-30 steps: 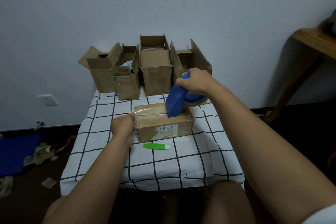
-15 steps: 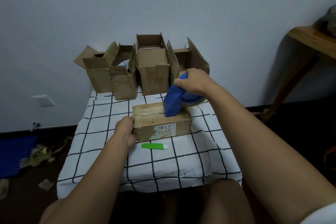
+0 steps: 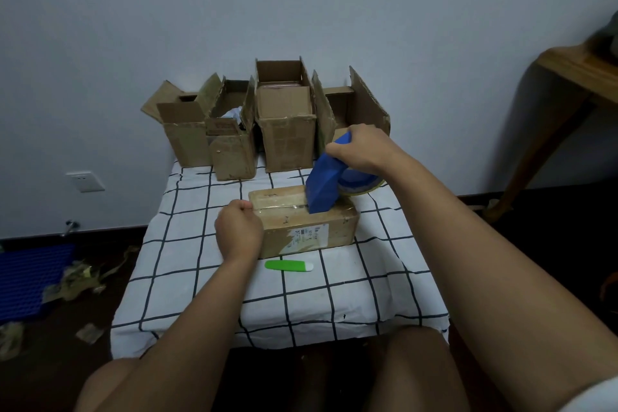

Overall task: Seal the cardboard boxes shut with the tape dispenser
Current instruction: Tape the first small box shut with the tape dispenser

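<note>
Fingers (image 3: pixel 337 154) of the right hand (image 3: pixel 363 152) are wrapped around the blue tape dispenser (image 3: pixel 322 186).
The dispenser is pressed onto the closed cardboard box (image 3: pixel 302 221) mid-table (image 3: pixel 334 298), while the box's left end is gripped by the left hand (image 3: pixel 238 229).

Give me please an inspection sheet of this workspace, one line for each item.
Surface: checked cloth over a low table.
Job's things: closed box in front; blue tape dispenser pressed on its top seam; four open boxes at the wall.
Clutter: green cutter before the box.
Hands: left hand steadies the box's left end; right hand grips the dispenser.
Cables: nothing seen.
Surroundings: wall socket, tape scraps on the floor, wooden table at right.
</note>
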`<state>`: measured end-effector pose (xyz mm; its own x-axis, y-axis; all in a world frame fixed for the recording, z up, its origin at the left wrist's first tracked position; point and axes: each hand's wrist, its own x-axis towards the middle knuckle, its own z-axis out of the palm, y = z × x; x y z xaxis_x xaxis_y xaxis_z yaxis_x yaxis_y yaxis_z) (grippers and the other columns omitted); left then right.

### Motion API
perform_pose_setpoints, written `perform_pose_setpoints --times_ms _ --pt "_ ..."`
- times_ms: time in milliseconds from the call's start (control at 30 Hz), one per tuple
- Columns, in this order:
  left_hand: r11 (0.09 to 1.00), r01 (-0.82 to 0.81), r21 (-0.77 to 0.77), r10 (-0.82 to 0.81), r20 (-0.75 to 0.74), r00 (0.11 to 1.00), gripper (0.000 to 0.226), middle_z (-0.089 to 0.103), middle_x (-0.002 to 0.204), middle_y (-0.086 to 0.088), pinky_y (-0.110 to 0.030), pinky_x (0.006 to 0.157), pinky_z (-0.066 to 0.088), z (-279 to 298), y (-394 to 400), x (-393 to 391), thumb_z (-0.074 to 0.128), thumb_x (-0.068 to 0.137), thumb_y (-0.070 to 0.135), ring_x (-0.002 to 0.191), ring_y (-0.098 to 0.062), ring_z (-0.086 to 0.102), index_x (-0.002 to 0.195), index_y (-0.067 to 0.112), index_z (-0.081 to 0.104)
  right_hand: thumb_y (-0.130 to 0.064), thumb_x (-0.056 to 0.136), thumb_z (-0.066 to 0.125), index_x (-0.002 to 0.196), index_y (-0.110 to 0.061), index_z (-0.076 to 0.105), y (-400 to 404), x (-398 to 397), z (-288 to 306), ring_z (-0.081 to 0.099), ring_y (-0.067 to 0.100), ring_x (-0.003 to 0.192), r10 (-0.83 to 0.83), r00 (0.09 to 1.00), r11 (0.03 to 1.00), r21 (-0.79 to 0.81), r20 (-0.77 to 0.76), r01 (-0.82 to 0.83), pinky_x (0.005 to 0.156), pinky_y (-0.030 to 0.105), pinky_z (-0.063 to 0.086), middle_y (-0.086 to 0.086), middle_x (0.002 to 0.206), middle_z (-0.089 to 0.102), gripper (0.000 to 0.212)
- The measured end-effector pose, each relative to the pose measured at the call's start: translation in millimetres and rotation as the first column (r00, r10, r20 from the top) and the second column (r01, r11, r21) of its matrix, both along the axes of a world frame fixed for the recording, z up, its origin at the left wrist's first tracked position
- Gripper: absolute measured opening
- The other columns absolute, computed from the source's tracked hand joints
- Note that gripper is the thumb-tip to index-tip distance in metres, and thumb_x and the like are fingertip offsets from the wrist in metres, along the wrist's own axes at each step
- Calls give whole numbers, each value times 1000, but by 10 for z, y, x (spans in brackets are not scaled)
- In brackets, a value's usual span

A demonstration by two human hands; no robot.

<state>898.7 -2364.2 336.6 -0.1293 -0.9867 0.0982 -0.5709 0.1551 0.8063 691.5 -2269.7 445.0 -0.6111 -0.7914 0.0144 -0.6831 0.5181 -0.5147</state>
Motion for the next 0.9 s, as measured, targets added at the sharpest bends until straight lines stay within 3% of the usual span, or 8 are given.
perform_pose_setpoints --times_ms 133,233,333,433,533,667,767,900 --pt "970 157 -183 -125 175 977 28 68 90 -16 -29 62 38 5 154 39 42 97 17 76 -29 58 103 5 67 -54 83 56 99 -14 59 -4 -5 -14 65 25 85 7 1000 1000 -5 -11 -7 80 43 55 9 92 66 44" --pt "963 243 -116 -202 284 937 38 66 99 -17 -33 67 42 -26 230 46 39 101 33 89 -35 61 123 6 54 -53 85 56 102 -13 59 1 -5 -16 64 25 86 11 1000 1000 -2 -16 -11 79 41 54 9 93 65 44" --pt "969 247 34 -240 394 887 69 58 125 -21 -42 84 48 -38 238 59 35 98 56 112 -36 55 147 8 26 -52 86 57 100 -12 60 21 -4 -22 66 28 88 11 1000 1000 -20 -5 -11 81 43 55 12 95 67 43" --pt "918 394 -45 -299 573 763 114 8 162 -17 -46 118 16 18 176 33 40 73 88 148 -33 9 155 19 -1 -50 86 58 99 -12 60 45 -21 -28 65 26 85 4 1000 1000 -26 19 -3 79 42 55 12 95 67 40" --pt "764 644 -34 -433 713 552 135 -12 163 -10 -47 120 -4 133 -32 -119 42 54 98 149 -29 -14 155 24 -8 -49 86 58 96 -13 59 66 -30 -29 58 19 75 9 999 999 -32 30 -8 67 34 47 10 91 64 38" --pt "656 741 140 -542 771 334 135 10 163 -8 -47 119 7 267 -281 -286 59 55 90 149 -29 6 155 26 -6 -47 86 59 90 -13 56 88 -40 2 54 17 72 18 999 999 -40 38 -16 63 31 42 6 83 58 34" --pt "633 766 114 -553 759 344 132 26 154 -5 -41 111 29 300 -365 -272 59 53 88 139 -26 26 155 25 3 -46 87 58 84 -17 52 101 -49 86 52 16 69 27 998 998 -49 50 -24 60 31 39 3 80 55 30" --pt "614 788 42 -555 733 393 131 26 151 1 -40 106 34 445 -539 -68 55 47 90 137 -21 25 154 29 9 -48 82 59 80 -20 52 81 31 335 50 15 67 45 998 992 -124 51 -39 57 31 35 -1 76 54 30"
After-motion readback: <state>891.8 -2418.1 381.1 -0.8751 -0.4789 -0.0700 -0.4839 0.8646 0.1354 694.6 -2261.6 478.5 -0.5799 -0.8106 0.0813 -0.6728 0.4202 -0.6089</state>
